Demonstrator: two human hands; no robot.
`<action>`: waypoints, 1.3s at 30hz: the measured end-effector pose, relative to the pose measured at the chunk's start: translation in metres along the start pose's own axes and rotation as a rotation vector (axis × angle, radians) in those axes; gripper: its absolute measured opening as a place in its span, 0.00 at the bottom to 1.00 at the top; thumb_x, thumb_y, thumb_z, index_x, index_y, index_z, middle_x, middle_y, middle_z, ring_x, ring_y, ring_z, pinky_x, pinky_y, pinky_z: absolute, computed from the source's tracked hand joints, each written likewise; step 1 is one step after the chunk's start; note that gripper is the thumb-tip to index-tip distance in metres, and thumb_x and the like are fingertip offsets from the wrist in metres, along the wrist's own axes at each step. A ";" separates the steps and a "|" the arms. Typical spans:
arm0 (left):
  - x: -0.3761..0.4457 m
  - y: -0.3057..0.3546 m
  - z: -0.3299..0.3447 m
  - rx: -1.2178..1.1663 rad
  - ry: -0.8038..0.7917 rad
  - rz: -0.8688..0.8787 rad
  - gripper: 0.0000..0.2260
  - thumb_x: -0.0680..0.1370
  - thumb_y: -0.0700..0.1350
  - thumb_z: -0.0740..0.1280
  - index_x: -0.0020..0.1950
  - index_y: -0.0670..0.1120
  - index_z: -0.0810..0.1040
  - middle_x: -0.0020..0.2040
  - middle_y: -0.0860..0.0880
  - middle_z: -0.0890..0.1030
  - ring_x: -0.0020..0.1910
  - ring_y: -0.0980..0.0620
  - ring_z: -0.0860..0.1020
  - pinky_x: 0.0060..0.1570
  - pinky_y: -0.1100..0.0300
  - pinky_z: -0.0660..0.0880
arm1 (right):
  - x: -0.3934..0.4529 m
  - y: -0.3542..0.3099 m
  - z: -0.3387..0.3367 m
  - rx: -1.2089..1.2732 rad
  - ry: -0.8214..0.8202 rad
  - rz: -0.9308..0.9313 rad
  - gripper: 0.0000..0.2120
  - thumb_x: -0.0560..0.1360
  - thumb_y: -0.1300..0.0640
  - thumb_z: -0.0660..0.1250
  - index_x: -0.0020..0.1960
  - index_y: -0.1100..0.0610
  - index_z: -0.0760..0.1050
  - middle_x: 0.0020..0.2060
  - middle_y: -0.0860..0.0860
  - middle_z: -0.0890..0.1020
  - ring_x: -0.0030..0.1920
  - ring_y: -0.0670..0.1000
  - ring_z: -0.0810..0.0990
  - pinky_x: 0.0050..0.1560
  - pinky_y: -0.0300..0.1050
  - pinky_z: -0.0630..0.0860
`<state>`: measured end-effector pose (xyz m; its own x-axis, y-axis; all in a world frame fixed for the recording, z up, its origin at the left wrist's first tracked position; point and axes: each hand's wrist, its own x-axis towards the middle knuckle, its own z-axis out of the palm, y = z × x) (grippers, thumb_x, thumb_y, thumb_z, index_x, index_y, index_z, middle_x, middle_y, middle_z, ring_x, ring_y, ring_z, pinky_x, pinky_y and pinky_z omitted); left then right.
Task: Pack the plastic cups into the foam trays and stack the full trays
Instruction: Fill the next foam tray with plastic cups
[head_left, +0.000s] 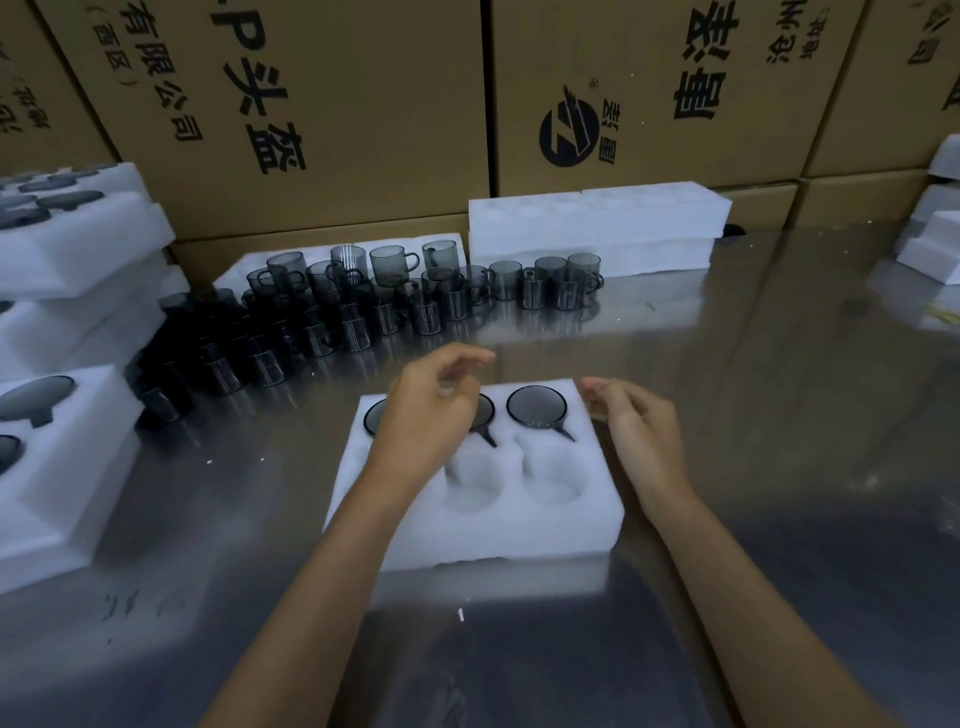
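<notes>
A white foam tray (498, 525) lies on the shiny metal table in front of me. Its far row holds smoky grey plastic cups; the right one (536, 407) shows fully, the other two are partly hidden behind my left hand. The near pockets (550, 473) are hollow. My left hand (431, 415) hovers over the tray's far left part, fingers loosely curled and holding nothing. At the tray's far right corner is my right hand (636, 431), fingers apart, also holding nothing. Several loose grey cups (363, 301) stand crowded on the table beyond the tray.
Filled foam trays (62, 457) are stacked at the left edge. More white foam trays (597, 223) lie at the back and others (935, 244) at the right. Large printed cardboard boxes (363, 104) wall off the table's far side.
</notes>
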<state>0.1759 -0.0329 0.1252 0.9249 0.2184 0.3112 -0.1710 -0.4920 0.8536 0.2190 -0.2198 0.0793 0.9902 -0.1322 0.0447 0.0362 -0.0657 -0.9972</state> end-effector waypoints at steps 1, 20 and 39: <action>0.007 -0.001 -0.002 0.038 0.009 -0.006 0.18 0.77 0.34 0.61 0.54 0.53 0.83 0.54 0.57 0.83 0.56 0.60 0.79 0.57 0.62 0.74 | 0.005 0.001 0.004 -0.037 0.036 -0.007 0.12 0.78 0.58 0.62 0.47 0.54 0.85 0.45 0.47 0.87 0.52 0.49 0.84 0.60 0.54 0.78; 0.254 -0.057 -0.003 1.009 -0.083 0.016 0.26 0.80 0.43 0.61 0.78 0.42 0.59 0.80 0.41 0.55 0.78 0.41 0.55 0.73 0.44 0.57 | 0.080 0.014 0.038 -0.599 0.281 -0.068 0.17 0.77 0.52 0.57 0.32 0.57 0.73 0.27 0.50 0.73 0.28 0.47 0.69 0.38 0.46 0.64; 0.130 -0.025 0.001 0.517 0.041 0.380 0.05 0.78 0.41 0.69 0.52 0.43 0.75 0.58 0.48 0.74 0.49 0.48 0.74 0.52 0.55 0.73 | 0.074 0.015 0.030 -0.445 0.178 -0.017 0.14 0.75 0.49 0.60 0.42 0.54 0.81 0.37 0.49 0.83 0.43 0.56 0.79 0.45 0.46 0.70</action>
<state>0.3006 0.0065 0.1440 0.8167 -0.0244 0.5766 -0.2892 -0.8819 0.3723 0.2974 -0.2009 0.0659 0.9500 -0.2924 0.1096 -0.0473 -0.4816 -0.8751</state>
